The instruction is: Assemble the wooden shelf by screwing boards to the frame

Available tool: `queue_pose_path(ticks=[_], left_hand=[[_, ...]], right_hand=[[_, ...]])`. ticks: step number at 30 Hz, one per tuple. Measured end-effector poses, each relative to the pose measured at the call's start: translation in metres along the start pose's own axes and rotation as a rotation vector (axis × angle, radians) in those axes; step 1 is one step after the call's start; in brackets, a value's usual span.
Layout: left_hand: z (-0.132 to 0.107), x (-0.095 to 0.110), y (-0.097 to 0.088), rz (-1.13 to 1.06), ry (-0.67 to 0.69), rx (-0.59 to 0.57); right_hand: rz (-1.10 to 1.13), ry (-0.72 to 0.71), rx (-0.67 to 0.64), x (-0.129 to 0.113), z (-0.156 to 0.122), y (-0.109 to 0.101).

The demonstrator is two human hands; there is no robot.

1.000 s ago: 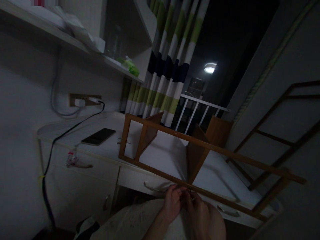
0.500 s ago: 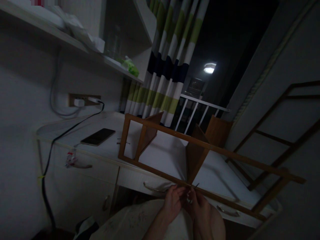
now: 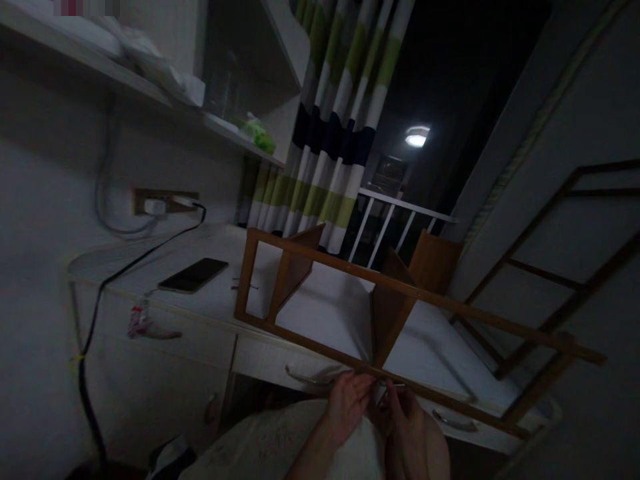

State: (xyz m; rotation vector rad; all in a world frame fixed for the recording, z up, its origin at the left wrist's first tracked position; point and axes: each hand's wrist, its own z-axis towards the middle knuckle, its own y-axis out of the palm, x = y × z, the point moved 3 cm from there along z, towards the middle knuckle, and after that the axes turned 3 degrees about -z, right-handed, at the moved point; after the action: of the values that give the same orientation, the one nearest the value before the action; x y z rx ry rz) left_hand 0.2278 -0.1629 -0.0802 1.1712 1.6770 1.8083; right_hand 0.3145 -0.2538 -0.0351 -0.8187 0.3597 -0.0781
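Observation:
A brown wooden shelf frame [image 3: 310,343] lies on its side on the white desk [image 3: 330,307], with two shelf boards standing between its rails. My left hand [image 3: 346,405] is at the near rail by the middle board, its fingers closed against the wood. Just to the right, my right hand [image 3: 407,417] pinches a thin metal hex key [image 3: 394,385] right beside that rail. My fingers hide the key's tip and the spot it meets. A few small screws [image 3: 245,284] lie on the desk near the frame's left end.
A phone [image 3: 194,275] lies on the desk at left, near a black cable [image 3: 150,250] from the wall socket [image 3: 165,202]. Another wooden ladder-like frame [image 3: 545,272] leans on the right wall. A striped curtain [image 3: 335,147] hangs behind. A wall shelf [image 3: 150,100] overhangs the left.
The hex key has turned from pointing up and right to lying nearly level along the rail. My right fingers have shifted slightly with it. The frame stays in place.

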Motion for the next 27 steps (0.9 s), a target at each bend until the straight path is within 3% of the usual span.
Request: queue_pose_path(ticks=[4,9,13,18,23,27], left_hand=[[0.002,-0.001,-0.002,0.013,-0.007,-0.015],[0.003,-0.001,-0.003,-0.007,0.017,-0.051],[0.002,-0.001,-0.001,-0.010,0.004,-0.044],[-0.001,0.001,0.002,-0.016,-0.005,-0.018],[0.001,0.000,-0.002,-0.030,-0.032,-0.018],[0.002,0.000,-0.003,-0.032,-0.024,-0.056]], right_hand=[[0.000,0.016,0.024,-0.002,0.000,-0.003],[-0.110,0.012,-0.119,-0.001,-0.002,-0.003],[-0.137,0.017,-0.147,-0.008,-0.004,-0.010],[-0.319,-0.102,-0.297,-0.004,-0.007,-0.014],[-0.532,-0.297,-0.404,0.015,-0.008,0.000],[-0.648,-0.334,-0.363,0.018,-0.009,0.008]])
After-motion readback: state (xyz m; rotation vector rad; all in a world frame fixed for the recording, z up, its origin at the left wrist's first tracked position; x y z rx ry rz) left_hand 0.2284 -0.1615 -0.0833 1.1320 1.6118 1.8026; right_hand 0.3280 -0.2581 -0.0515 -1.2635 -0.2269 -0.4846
